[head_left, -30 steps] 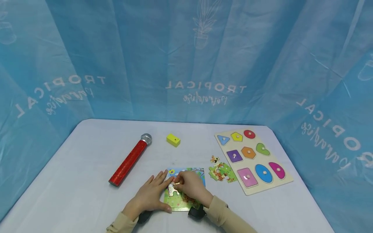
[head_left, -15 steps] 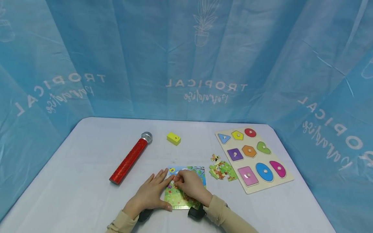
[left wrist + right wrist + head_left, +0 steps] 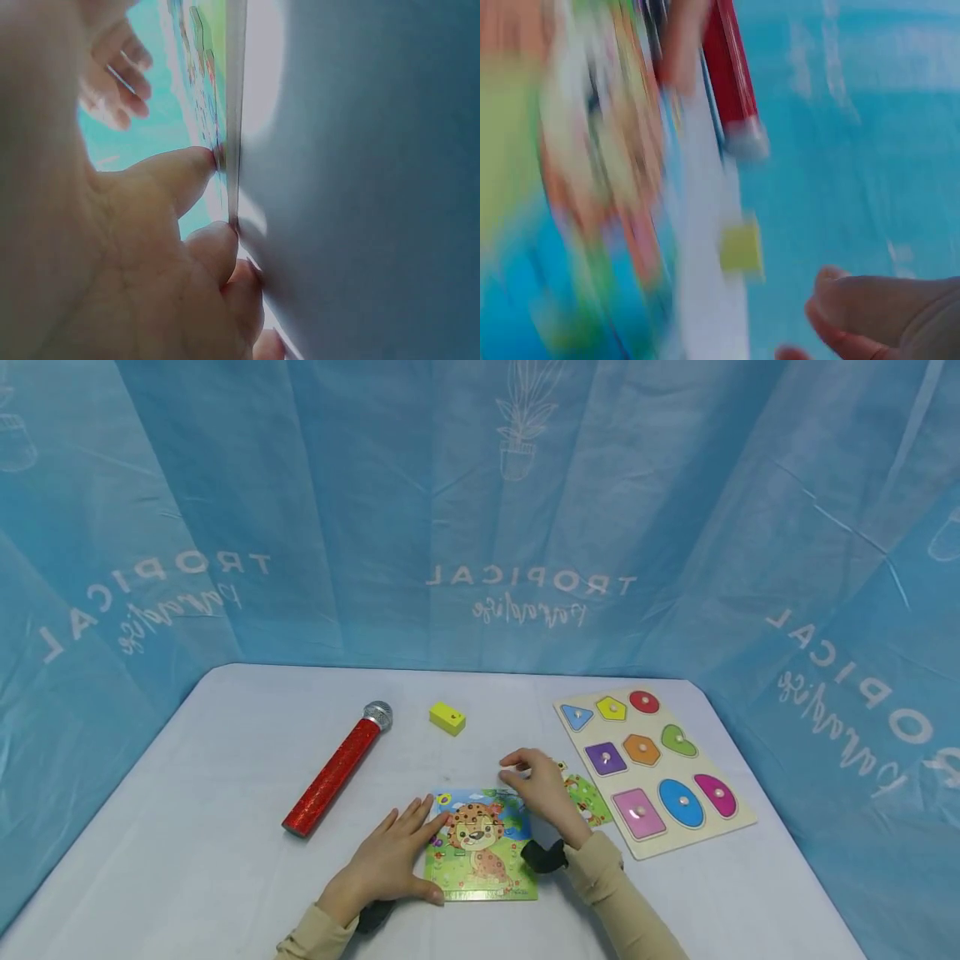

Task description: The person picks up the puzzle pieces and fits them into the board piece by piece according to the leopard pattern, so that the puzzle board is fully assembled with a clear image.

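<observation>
A: Legible text?
B: "TROPICAL paradise", mirror-reversed, on the blue curtain [image 3: 375, 502]. Three prints: left, centre, right.
A: All complete?
B: Right-hand "TROPICAL" is cut by the frame edge.

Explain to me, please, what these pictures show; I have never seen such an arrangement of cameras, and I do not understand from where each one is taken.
There is no machine here, only a person with two bare hands. The wide picture comes from a camera worn on the head; the two close ones come from cameras on the left and right wrists, the right one blurred.

On the white-covered table lie a leopard jigsaw puzzle, loose jigsaw pieces partly hidden by the right hand, a knobbed shape board, a red microphone and a yellow block.

The left hand, fingers spread, touches the jigsaw's left side. The right hand hovers near its upper right corner; I see nothing held in it.
</observation>
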### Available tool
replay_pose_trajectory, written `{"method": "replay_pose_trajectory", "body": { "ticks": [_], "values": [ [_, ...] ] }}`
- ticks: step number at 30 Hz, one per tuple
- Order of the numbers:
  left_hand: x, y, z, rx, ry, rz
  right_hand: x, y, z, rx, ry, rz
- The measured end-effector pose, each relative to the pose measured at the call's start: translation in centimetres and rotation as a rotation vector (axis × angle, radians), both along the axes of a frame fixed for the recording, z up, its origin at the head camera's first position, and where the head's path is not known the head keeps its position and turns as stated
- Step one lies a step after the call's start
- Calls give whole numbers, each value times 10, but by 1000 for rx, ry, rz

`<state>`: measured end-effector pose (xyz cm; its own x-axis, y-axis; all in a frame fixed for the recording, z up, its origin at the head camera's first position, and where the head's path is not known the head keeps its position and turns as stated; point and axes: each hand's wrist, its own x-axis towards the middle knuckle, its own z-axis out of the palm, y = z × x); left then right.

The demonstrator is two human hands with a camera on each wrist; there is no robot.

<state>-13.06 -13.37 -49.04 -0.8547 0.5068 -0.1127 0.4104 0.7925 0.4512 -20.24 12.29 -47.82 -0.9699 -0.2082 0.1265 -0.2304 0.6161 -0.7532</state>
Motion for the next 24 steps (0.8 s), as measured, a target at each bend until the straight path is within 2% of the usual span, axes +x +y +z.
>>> {"method": "replay_pose_trajectory", "body": {
  "ticks": [2,4,7,9,13,24],
  "values": [
    [0,0,0,0,-4,0,-6,17,2,73,30,-109],
    [0,1,0,2,-7,-2,-8,31,5,161,-9,-183],
    [-1,0,0,7,-8,-3,-9,46,5,310,-99,-216],
    [-1,0,0,9,-4,-2,-10,51,3,354,-133,-206],
    [0,1,-1,12,5,-6,-12,54,0,336,-132,-189],
    [-1,1,-2,9,-7,0,-19,52,-9,270,-112,-241]
  ]
}}
